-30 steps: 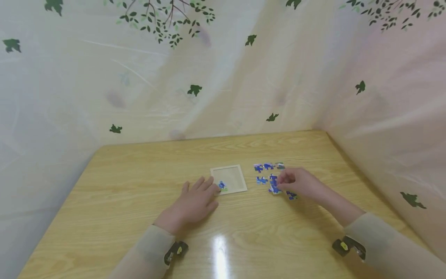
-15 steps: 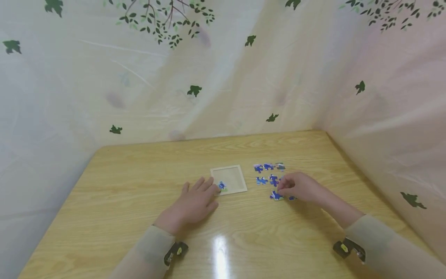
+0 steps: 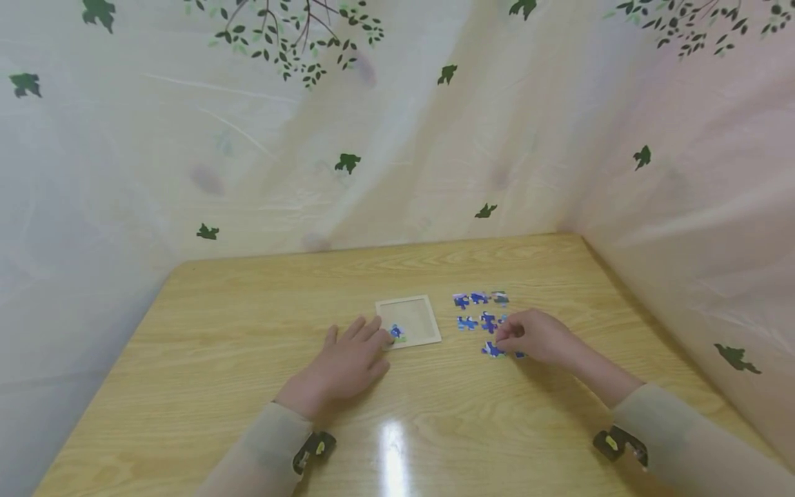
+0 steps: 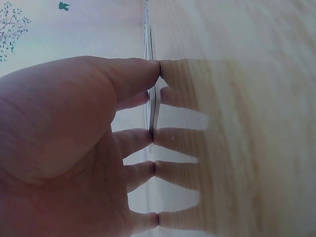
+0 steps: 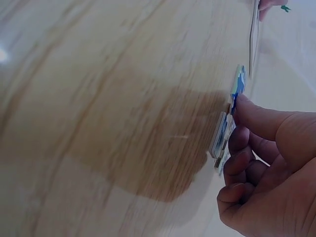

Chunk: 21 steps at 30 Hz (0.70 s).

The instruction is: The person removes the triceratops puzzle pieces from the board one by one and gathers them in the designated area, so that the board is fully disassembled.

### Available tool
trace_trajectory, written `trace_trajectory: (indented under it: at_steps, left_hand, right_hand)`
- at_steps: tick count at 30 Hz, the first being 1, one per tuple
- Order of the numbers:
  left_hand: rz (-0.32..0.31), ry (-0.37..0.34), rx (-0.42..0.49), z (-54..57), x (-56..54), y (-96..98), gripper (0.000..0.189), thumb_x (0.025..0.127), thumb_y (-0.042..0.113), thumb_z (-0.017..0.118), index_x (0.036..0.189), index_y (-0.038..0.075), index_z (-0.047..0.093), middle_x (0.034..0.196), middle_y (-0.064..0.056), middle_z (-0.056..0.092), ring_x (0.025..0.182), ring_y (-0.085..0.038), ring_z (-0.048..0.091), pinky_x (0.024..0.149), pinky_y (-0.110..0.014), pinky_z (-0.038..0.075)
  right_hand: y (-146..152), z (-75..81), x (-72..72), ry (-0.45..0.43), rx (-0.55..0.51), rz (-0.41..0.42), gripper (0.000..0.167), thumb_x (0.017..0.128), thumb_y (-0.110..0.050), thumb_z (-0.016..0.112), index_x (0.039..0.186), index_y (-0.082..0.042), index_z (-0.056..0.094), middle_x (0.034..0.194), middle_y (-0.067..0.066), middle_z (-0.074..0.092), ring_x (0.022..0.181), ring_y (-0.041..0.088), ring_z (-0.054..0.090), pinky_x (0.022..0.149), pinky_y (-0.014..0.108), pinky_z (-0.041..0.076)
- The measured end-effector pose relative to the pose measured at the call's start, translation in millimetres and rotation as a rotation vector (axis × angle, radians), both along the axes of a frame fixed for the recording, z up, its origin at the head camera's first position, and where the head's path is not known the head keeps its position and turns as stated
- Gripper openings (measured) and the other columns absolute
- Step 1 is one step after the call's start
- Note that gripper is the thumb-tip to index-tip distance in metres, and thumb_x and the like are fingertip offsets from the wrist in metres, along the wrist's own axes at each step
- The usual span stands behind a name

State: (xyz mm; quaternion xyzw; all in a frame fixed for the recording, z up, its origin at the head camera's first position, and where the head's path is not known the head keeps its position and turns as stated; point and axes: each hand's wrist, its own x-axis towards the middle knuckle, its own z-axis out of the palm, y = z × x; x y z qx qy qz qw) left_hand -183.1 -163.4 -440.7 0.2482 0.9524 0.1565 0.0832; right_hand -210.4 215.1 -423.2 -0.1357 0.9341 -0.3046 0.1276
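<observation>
My left hand (image 3: 341, 359) lies palm down with fingers spread, its fingertips on the table and at the lower left corner of a shallow square puzzle tray (image 3: 433, 324). A blue and green jigsaw piece (image 3: 397, 333) sits in that corner, beside the fingers. In the right wrist view my right hand (image 5: 274, 163) pinches a blue and green jigsaw piece (image 5: 239, 81) between thumb and forefinger, the other fingers curled in. That piece is tilted up a little from the table. More jigsaw pieces (image 3: 488, 322) lie around and partly under the right hand.
A row of jigsaw pieces (image 3: 479, 297) lies at the back of the group, right of the tray. The wooden table (image 3: 261, 310) ends at a hanging cloth (image 3: 397, 172) printed with leaves, behind and at the right side. Each wrist wears a small dark device (image 3: 313, 450).
My right hand has drawn slightly toward me with the pinched piece, away from the middle row of pieces. In the last half second it barely moves. The left hand stays in place.
</observation>
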Motion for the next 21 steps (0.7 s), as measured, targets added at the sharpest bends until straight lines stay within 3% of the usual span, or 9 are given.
trace_trajectory:
  at_steps: [21]
  left_hand:
    - [0.001, -0.004, -0.007, 1.1, 0.7, -0.4, 0.04, 0.115, 0.032, 0.059, 0.152, 0.018, 0.059, 0.177, -0.018, 0.034, 0.164, -0.046, 0.026, 0.125, -0.083, 0.015]
  right_hand:
    - [-0.9, 0.9, -3.5, -0.042, 0.043, -0.011, 0.006, 0.1, -0.019, 0.083, 0.099, -0.014, 0.079, 0.086, -0.001, 0.068, 0.078, 0.018, 0.058, 0.068, 0.034, 0.049]
